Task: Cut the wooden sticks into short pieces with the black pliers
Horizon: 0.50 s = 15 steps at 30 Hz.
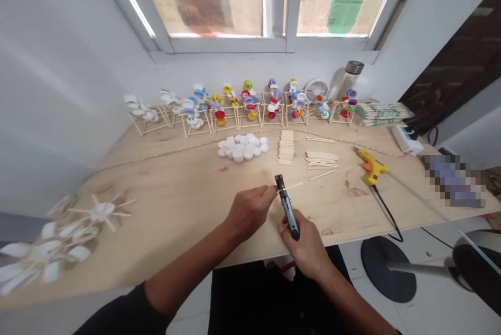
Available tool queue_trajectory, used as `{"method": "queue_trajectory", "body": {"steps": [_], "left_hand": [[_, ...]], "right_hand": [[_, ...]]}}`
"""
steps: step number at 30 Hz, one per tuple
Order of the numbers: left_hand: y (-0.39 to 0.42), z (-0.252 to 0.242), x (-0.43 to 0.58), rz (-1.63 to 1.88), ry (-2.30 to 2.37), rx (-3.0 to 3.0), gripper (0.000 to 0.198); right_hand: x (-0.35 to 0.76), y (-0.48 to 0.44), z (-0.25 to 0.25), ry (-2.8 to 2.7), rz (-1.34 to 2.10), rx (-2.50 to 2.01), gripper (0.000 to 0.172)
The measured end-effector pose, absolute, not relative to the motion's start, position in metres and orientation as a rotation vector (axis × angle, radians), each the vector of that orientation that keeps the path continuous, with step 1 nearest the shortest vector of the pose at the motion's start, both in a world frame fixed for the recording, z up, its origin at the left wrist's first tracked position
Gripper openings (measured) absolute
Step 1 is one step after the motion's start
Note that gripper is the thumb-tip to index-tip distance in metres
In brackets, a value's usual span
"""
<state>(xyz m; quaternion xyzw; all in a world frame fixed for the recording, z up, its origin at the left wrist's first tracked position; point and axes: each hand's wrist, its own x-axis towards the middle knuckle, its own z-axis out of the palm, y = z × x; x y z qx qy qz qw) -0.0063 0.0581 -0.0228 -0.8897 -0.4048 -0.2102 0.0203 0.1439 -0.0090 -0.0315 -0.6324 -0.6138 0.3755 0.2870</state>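
Note:
My right hand (pixel 307 249) is closed around the handles of dark metal pliers (pixel 288 211), which point away from me above the front middle of the table. Beside their jaws, my left hand (pixel 249 211) pinches a thin wooden stick (pixel 295 186). The stick crosses the jaws and its pale end sticks out to the right. Just beyond the pliers lies a neat stack of short cut sticks (pixel 286 148). A bundle of longer sticks (pixel 321 160) is to its right, and a cluster of white bottle caps (pixel 243 147) to its left.
A yellow glue gun (pixel 371 165) with a cord lies at right, near a white power strip (pixel 407 139). Stick frames with coloured cap wheels (pixel 250 103) line the back, beside a small fan (pixel 316 90) and a bottle (pixel 346 82). White cap-and-stick wheels (pixel 47 251) lie at left.

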Motion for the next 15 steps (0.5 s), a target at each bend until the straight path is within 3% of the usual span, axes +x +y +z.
{"method": "queue_trajectory", "body": {"steps": [9, 15], "left_hand": [[0.060, -0.002, -0.013, -0.665, -1.505, -3.220, 0.024], [0.068, 0.010, -0.016, -0.946, -1.709, -3.632, 0.030]], "right_hand": [[0.144, -0.014, -0.030, -1.679, 0.982, -1.709, 0.011], [0.143, -0.015, -0.028, -1.705, 0.988, -1.712, 0.012]]}}
